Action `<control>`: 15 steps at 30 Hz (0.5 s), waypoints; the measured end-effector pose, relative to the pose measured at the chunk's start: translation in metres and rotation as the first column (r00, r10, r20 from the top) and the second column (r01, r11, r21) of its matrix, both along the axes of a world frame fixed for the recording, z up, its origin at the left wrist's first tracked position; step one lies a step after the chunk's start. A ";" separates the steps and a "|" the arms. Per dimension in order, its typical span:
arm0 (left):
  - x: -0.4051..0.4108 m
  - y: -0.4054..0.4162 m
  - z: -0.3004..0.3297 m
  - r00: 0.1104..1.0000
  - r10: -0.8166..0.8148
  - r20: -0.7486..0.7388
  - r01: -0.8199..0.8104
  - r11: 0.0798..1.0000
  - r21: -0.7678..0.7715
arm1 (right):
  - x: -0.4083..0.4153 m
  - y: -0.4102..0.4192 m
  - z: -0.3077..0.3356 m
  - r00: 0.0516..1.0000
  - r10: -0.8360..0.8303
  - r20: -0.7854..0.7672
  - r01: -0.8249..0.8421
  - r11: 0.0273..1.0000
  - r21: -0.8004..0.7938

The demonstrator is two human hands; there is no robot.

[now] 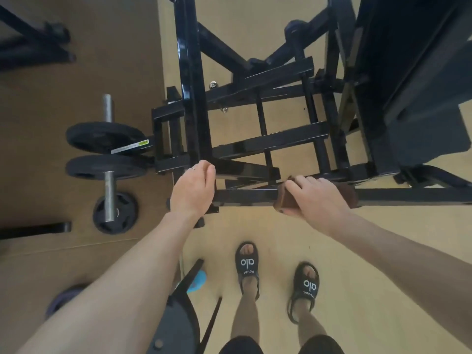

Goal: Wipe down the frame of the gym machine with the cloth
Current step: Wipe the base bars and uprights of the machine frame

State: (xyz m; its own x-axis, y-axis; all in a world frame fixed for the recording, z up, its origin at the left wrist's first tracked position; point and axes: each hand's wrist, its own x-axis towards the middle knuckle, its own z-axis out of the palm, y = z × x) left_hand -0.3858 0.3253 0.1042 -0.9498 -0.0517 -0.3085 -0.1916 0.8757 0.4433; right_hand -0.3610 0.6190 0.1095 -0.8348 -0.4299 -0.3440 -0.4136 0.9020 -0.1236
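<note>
I am looking down on the black gym machine frame point(255, 144) standing on the pale floor point(357, 251), weight plates point(104, 137) hanging on its left peg. My right hand point(316, 198) is gripping the nearest horizontal bar point(245, 196), its fingers point(298, 183) curling round the brown cloth point(283, 200) wrapped on that bar. My left hand point(192, 190) is resting at the bar's left end, fingers loosely curled, holding nothing that I can see. My sandalled feet point(247, 267) are standing below.
</note>
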 end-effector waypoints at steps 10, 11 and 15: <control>0.000 0.000 -0.004 0.981 0.190 -0.046 -0.186 0.979 0.084 | -0.020 -0.167 -0.007 0.989 0.143 -0.036 -0.147 0.972 -0.183; 0.000 0.000 -0.005 0.982 0.183 -0.048 -0.180 0.982 0.063 | -0.018 -0.163 -0.005 0.990 0.139 -0.035 -0.143 0.969 -0.201; 0.002 -0.001 -0.006 0.988 0.140 -0.062 -0.139 0.990 0.023 | -0.014 -0.107 0.008 0.994 0.102 0.035 -0.094 0.976 -0.196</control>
State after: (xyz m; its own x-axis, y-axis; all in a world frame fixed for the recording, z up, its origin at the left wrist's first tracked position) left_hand -0.3840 0.3241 0.0983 -0.9513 -0.1800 -0.2501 -0.2825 0.8336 0.4746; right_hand -0.3748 0.5120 0.1172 -0.7711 -0.5711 -0.2815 -0.4890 0.8143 -0.3126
